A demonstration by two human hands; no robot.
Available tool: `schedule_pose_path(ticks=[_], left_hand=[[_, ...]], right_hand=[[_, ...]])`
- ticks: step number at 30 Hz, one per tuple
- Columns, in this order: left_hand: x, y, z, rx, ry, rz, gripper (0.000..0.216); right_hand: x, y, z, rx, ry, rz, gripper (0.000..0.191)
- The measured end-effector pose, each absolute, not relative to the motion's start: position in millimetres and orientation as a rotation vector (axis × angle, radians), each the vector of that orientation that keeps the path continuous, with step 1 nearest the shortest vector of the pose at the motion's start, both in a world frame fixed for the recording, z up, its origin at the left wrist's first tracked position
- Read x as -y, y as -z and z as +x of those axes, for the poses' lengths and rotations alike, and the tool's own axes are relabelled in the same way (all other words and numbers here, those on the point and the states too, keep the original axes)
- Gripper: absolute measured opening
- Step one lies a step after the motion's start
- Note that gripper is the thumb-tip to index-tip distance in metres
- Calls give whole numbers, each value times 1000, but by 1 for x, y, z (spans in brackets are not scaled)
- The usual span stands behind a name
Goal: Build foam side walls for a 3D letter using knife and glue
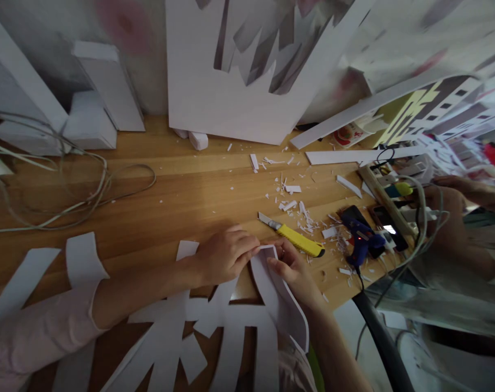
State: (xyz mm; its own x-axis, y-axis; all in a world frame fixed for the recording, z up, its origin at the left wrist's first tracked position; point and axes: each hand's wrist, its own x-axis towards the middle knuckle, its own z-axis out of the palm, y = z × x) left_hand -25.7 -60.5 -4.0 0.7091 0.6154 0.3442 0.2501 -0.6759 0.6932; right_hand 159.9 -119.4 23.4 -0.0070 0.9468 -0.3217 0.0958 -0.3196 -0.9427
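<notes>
My left hand reaches in from the left, fingers closed on the top corner of a bent white foam-board strip. My right hand grips the same strip from its right side, with the thumb on the inner face. The strip stands on edge, folded near its top and curved at its lower end. Below my hands lies a large white cut-out shape with several broad strokes. Just beyond my right hand, a yellow utility knife rests on the wooden table, its blade extended.
A blue glue gun with a red light lies at right by phones and a power strip. White scraps litter the table. Cables coil at left. A large white board leans behind. Another person's arm is at right.
</notes>
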Motion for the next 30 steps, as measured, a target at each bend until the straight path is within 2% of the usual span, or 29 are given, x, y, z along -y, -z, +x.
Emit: schedule_pose_path(ticks=[10,15,18,30], left_hand=[[62,-2,-27,-677,-720,2276,32],[65,-4,-27,-735,-773,2147,6],[66,-4,-27,-728,-774,2135,12],[66,-2,-26,-758,-738,2142,13]], right_hand=[[120,-24,159,1151,-1401,-1525,23],[119,-25,160,1123,-1457,-1511,25],[120,-24,161,1110,-1461,-1507,25],[120,-22,161,1067,-1463,-1499,25]])
